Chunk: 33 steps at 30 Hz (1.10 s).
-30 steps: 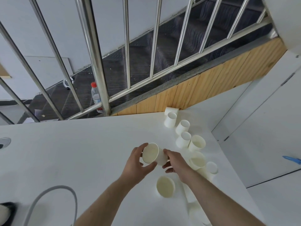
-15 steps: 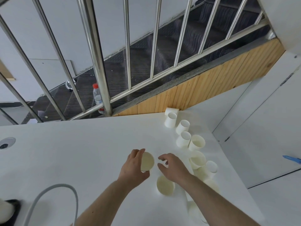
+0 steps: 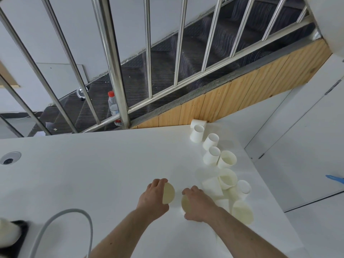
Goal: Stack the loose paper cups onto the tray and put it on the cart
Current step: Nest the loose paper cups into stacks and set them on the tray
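My left hand (image 3: 153, 199) grips a cream paper cup (image 3: 169, 193), its open mouth facing right, low over the white table (image 3: 93, 164). My right hand (image 3: 198, 205) lies over a second cream cup (image 3: 184, 203) that stands on the table, fingers curled round its rim. Several more loose paper cups sit along the table's right side: white ones (image 3: 197, 134) near the far corner, cream ones (image 3: 228, 178) closer, and one (image 3: 243, 212) beside my right forearm. No tray or cart is in view.
A steel railing (image 3: 111, 62) runs behind the table, with stairs and a water bottle (image 3: 114, 107) beyond. A grey hose (image 3: 61, 218) curves over the near left. A round cable port (image 3: 9, 158) sits at the left edge. The table edge drops off at right.
My left hand has lowered its cup toward the table. My right hand let go of that cup and moved down onto the cup standing below it.
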Each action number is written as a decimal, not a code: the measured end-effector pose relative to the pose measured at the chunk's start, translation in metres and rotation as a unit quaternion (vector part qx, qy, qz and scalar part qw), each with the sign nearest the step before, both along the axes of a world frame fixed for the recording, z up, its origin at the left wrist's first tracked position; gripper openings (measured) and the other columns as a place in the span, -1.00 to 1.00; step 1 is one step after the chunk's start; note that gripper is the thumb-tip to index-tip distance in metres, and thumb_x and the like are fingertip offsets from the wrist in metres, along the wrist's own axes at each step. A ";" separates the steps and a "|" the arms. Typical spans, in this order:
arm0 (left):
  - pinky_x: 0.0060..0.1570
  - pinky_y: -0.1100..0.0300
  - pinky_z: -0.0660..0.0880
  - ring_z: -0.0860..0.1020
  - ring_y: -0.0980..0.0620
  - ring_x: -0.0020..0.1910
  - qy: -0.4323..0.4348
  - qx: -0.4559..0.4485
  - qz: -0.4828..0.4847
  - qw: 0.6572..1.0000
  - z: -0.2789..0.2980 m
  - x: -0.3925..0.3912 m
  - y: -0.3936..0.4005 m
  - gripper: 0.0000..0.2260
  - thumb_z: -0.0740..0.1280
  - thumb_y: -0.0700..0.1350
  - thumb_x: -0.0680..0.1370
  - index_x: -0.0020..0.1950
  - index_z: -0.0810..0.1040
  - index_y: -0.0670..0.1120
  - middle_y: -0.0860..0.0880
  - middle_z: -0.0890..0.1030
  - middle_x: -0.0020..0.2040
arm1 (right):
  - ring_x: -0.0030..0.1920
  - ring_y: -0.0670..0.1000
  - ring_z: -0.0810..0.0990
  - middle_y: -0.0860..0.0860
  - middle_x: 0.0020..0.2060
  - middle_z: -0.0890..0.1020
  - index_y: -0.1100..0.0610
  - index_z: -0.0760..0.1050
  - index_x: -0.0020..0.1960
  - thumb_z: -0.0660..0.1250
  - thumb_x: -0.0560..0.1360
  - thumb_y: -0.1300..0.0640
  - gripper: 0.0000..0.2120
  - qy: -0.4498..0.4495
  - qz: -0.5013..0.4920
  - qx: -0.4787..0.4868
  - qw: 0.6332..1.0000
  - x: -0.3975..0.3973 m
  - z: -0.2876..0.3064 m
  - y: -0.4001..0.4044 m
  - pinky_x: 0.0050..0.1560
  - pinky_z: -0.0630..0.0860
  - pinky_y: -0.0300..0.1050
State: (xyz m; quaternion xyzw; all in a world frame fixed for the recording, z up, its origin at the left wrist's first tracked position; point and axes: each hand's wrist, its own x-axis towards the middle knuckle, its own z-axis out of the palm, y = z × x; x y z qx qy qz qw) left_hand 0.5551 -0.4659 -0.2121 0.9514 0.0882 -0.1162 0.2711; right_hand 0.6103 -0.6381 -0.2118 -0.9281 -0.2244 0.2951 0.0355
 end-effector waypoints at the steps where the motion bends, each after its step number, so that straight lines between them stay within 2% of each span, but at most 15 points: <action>1: 0.09 0.19 0.47 0.34 0.04 0.32 -0.002 -0.001 0.001 1.000 0.000 -0.001 0.001 -0.34 0.35 -0.12 0.41 0.46 0.16 0.05 0.09 0.30 0.37 | 0.30 0.09 0.37 0.05 0.31 0.33 0.02 0.21 0.46 0.43 0.38 0.03 -0.28 -0.007 -0.002 0.008 1.000 0.001 0.000 0.001 0.22 0.47 -0.04; 9: 0.08 0.18 0.48 0.36 0.01 0.29 -0.025 -0.017 0.011 0.999 -0.001 0.003 0.005 -0.35 0.35 -0.09 0.42 0.46 0.15 0.04 0.05 0.29 0.34 | 0.35 0.05 0.32 0.01 0.34 0.27 -0.02 0.12 0.54 0.36 0.43 0.06 -0.26 -0.075 -0.035 0.091 0.992 0.004 0.009 0.006 0.22 0.48 -0.09; 18: 0.04 0.16 0.50 0.37 0.00 0.28 -0.046 -0.041 -0.006 0.998 -0.004 -0.004 0.000 -0.32 0.36 -0.08 0.42 0.47 0.13 0.04 0.03 0.27 0.33 | 0.37 0.04 0.29 0.00 0.37 0.25 -0.03 0.09 0.55 0.34 0.46 0.06 -0.26 -0.096 -0.070 0.084 0.989 -0.014 0.019 0.007 0.19 0.50 -0.07; 27: 0.06 0.16 0.48 0.34 0.02 0.31 -0.074 -0.045 0.007 0.996 0.009 -0.062 0.009 -0.33 0.34 -0.11 0.42 0.47 0.13 0.06 0.07 0.26 0.36 | 0.40 0.02 0.24 -0.04 0.40 0.22 -0.06 0.11 0.55 0.32 0.47 0.05 -0.29 -0.125 -0.060 0.092 0.986 -0.067 0.039 0.017 0.21 0.49 -0.03; 33: 0.05 0.16 0.49 0.38 0.01 0.28 -0.108 -0.038 0.030 0.993 0.019 -0.129 0.020 -0.34 0.37 -0.03 0.44 0.47 0.15 0.04 0.04 0.28 0.33 | 0.41 0.02 0.22 -0.05 0.42 0.19 -0.06 0.11 0.55 0.30 0.48 0.07 -0.30 -0.135 -0.056 0.111 0.983 -0.131 0.048 0.031 0.15 0.52 -0.06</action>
